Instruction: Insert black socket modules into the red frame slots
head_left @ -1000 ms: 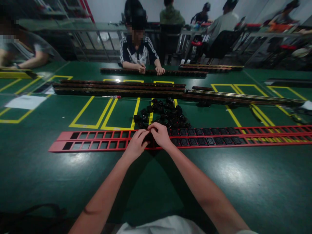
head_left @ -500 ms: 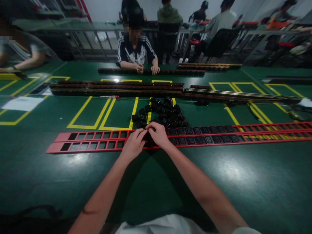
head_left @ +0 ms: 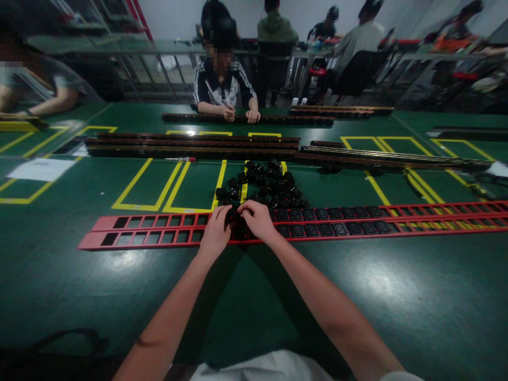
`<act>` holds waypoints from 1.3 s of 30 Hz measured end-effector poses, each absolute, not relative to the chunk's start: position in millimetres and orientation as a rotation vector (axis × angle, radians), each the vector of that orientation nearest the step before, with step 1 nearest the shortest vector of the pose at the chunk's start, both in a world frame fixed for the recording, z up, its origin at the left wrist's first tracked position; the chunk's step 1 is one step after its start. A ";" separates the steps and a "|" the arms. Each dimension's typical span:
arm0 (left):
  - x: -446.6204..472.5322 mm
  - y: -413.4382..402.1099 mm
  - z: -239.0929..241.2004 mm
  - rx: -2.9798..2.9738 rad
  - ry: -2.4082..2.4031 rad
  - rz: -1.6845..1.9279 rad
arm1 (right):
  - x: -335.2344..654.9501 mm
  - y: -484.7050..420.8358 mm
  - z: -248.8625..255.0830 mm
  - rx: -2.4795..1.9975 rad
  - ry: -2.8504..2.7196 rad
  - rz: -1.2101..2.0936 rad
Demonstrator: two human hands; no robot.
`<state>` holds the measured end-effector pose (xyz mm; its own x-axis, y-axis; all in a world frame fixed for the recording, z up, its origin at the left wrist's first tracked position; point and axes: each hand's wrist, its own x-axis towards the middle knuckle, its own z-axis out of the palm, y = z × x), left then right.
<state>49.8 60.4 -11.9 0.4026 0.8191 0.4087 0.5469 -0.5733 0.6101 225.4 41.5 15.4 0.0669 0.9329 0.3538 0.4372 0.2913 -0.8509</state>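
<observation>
Two red slotted strips (head_left: 190, 235) lie side by side across the table in front of me. Square black sockets (head_left: 311, 230) fill both rows of openings right of my hands. My left hand (head_left: 215, 231) rests over the strips, thumb and forefinger apart, a dark area beside them. Close by on the right, my right hand (head_left: 257, 218) bends over the strips with its fingertips drawn together; anything between them is too dark to make out. Just beyond my hands lies a heap of loose black parts (head_left: 273, 185). My hands hide the openings beneath them.
Long dark rails (head_left: 190, 145) run across the table behind the heap, with a screwdriver (head_left: 184, 159) before them. White paper (head_left: 42, 168) lies at left. Opposite, a co-worker (head_left: 224, 87) handles another rail (head_left: 293, 119). Yellow tape (head_left: 138, 182) marks the green table.
My left hand has drawn slightly left, and its fingertips have parted from my right hand's. My right hand stays in nearly the same place. The view has shifted slightly.
</observation>
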 end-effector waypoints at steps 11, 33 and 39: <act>46.5 69.4 -7.6 2.593 1.210 0.725 | 225.1 39.7 16.9 -1.302 -1.634 0.570; 41.0 70.1 2.1 2.559 1.128 0.688 | 224.6 40.9 15.9 -1.300 -1.648 0.571; 38.5 77.0 -0.3 2.422 0.962 0.806 | 224.2 40.0 17.8 -1.317 -1.648 0.578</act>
<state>38.5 77.0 -0.3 0.5942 0.7189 0.3608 0.4812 -0.6771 0.5567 224.2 40.0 17.8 -0.0062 0.9316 0.3635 0.5005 0.3176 -0.8054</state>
